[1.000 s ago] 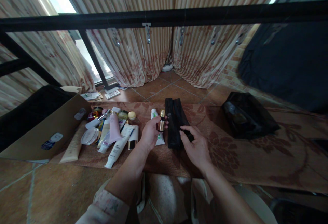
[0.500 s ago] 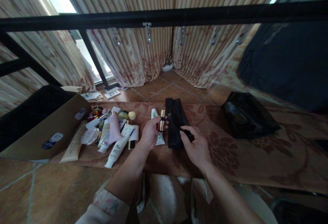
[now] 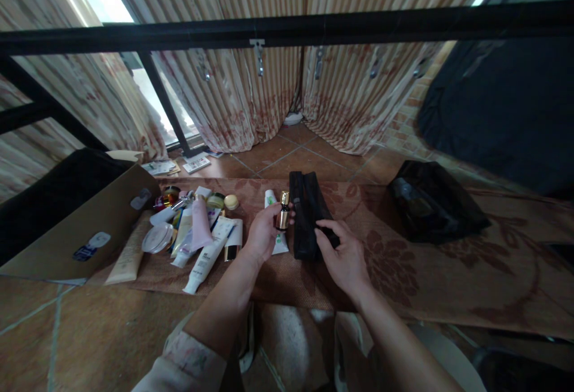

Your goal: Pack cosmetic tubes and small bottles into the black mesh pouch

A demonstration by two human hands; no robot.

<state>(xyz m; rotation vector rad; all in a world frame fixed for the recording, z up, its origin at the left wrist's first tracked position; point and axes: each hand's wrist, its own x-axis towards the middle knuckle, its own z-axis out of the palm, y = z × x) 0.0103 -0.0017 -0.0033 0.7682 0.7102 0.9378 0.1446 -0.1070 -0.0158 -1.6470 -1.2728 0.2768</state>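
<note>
A small dark bottle with a gold cap and gold label [image 3: 284,216] is upright in my left hand [image 3: 262,230], with the fingers closed round it. Under and behind that hand lies a white tube with green print [image 3: 280,244], partly covered by the hand. Just right of the bottle stands a black mesh pouch [image 3: 305,224], its top parted lengthwise. My right hand [image 3: 344,254] pinches the near right edge of the pouch between thumb and fingers. To the left lies a pile of cosmetics, with a pink tube [image 3: 201,224] and a white tube [image 3: 210,256] on top.
A cardboard box [image 3: 114,219] stands at the left, a beige tube [image 3: 130,254] beside it. On the right of the patterned cloth [image 3: 390,266] sits a black bag [image 3: 433,204]. A dark metal rail [image 3: 287,32] with hooks crosses above.
</note>
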